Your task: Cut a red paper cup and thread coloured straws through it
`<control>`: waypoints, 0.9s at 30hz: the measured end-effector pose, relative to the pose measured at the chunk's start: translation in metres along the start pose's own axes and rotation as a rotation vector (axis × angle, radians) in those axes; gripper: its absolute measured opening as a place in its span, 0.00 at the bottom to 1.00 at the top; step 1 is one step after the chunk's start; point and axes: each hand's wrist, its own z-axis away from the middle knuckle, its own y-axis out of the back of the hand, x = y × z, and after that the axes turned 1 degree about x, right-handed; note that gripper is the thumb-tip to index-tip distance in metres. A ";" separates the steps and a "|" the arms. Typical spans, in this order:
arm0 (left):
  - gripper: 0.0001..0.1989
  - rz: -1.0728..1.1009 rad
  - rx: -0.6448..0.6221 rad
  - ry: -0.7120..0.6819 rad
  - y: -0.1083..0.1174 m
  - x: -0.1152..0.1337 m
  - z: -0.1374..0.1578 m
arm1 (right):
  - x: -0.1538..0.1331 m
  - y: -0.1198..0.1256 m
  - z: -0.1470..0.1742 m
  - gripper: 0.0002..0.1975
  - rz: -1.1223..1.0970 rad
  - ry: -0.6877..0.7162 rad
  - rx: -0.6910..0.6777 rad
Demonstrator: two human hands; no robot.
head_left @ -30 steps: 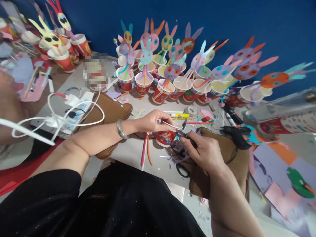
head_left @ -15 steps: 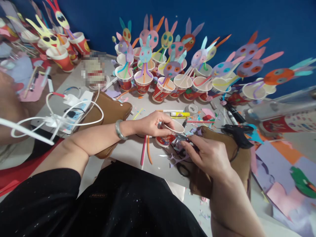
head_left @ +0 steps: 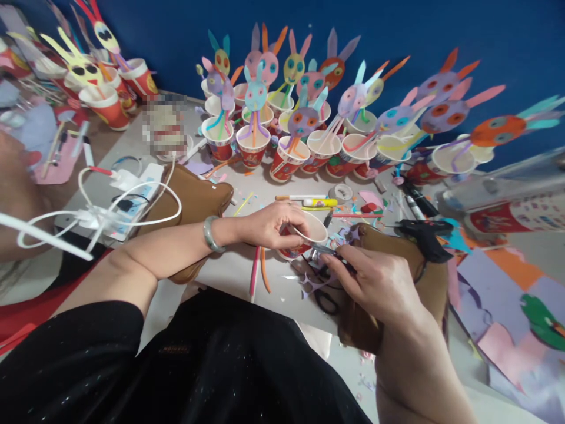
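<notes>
My left hand (head_left: 278,227), with a bangle at its wrist, is closed on a red and white paper cup (head_left: 315,227). Its fingers reach over the near rim, and the cup tilts slightly. In my right hand (head_left: 375,277) is a small metal-bladed tool (head_left: 323,249), pinched between thumb and fingers. The blade lies at the cup's rim, close to my left fingertips; whether it is a knife or scissors I cannot tell. Just below my left hand, a pink strip (head_left: 255,274) and an orange strip (head_left: 265,271) lie on the table.
Several cups with paper rabbit heads (head_left: 289,159) line the blue wall. Black-handled scissors (head_left: 326,301) and purple scraps lie below my right hand. A black glue gun (head_left: 428,235) rests on a brown cushion at right. White cables and a power strip (head_left: 136,200) are at left.
The cup has tipped a little, showing more of its inside. My left fingers sit lower over its rim, and the blade has shifted slightly along it. The view has moved slightly.
</notes>
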 end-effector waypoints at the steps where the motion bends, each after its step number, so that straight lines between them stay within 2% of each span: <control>1: 0.05 0.001 -0.001 -0.002 0.000 -0.001 0.000 | 0.000 0.000 0.000 0.26 -0.003 -0.003 0.001; 13: 0.10 0.066 0.006 0.043 0.001 -0.005 0.000 | 0.002 -0.003 0.001 0.26 -0.062 -0.076 -0.006; 21: 0.13 0.166 0.026 0.189 0.000 0.000 0.000 | 0.002 -0.003 0.000 0.27 -0.116 -0.171 -0.068; 27: 0.16 0.203 0.090 0.254 -0.003 0.001 0.000 | 0.002 -0.007 -0.001 0.25 -0.136 -0.226 -0.048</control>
